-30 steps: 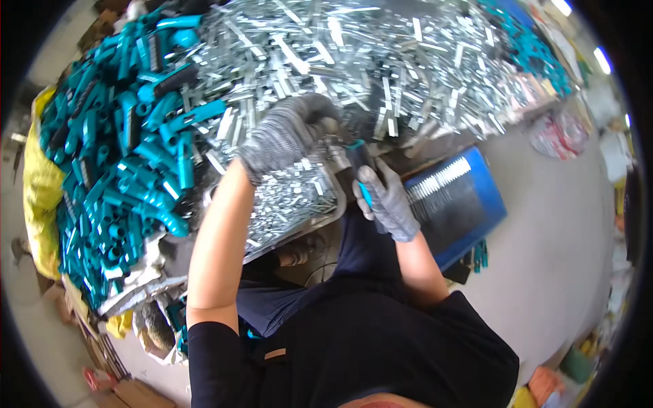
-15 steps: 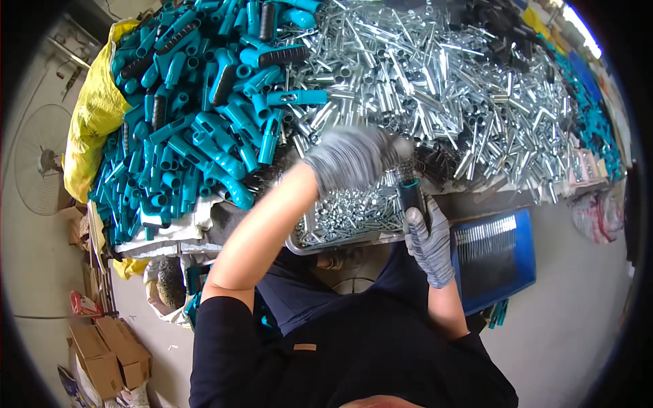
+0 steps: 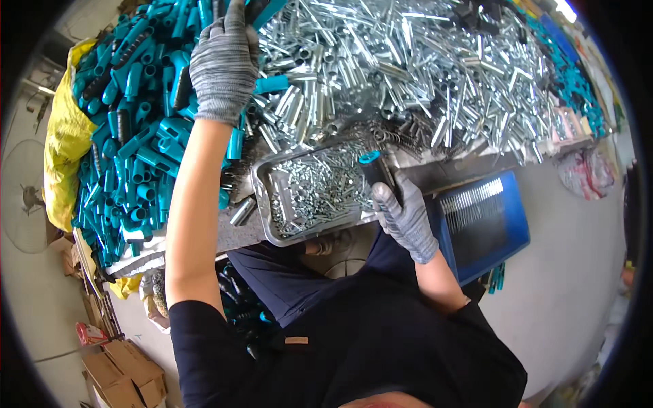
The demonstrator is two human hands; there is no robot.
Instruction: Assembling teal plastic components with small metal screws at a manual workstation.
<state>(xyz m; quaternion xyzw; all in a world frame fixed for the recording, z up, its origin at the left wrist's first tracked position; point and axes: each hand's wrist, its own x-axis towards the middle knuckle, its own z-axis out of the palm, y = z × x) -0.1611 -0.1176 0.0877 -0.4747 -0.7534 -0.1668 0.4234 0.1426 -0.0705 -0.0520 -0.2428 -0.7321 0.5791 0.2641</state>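
My left hand (image 3: 224, 71), in a grey knitted glove, reaches far into the heap of teal plastic handles (image 3: 163, 146). Its thumb and fingers close round a teal handle (image 3: 268, 12) at the upper edge of the view, partly cut off there. Also gloved, my right hand (image 3: 407, 221) grips a black handle with a teal end (image 3: 376, 170), tilted up beside the parts tray. The grey tray (image 3: 264, 197) below and between the hands holds small metal pins or screws (image 3: 313, 187).
Shiny metal tubes (image 3: 394, 61) cover the middle and right of the table. Dark coil springs (image 3: 401, 132) lie along its near edge. To the right is a blue bin (image 3: 520, 211); a yellow sack (image 3: 64, 149) stands at the left, with cardboard boxes (image 3: 126, 370) on the floor.
My left hand has swung from above the tray, near the black handle, up and left to the teal heap. My right hand still holds the handle and has shifted slightly left and up.
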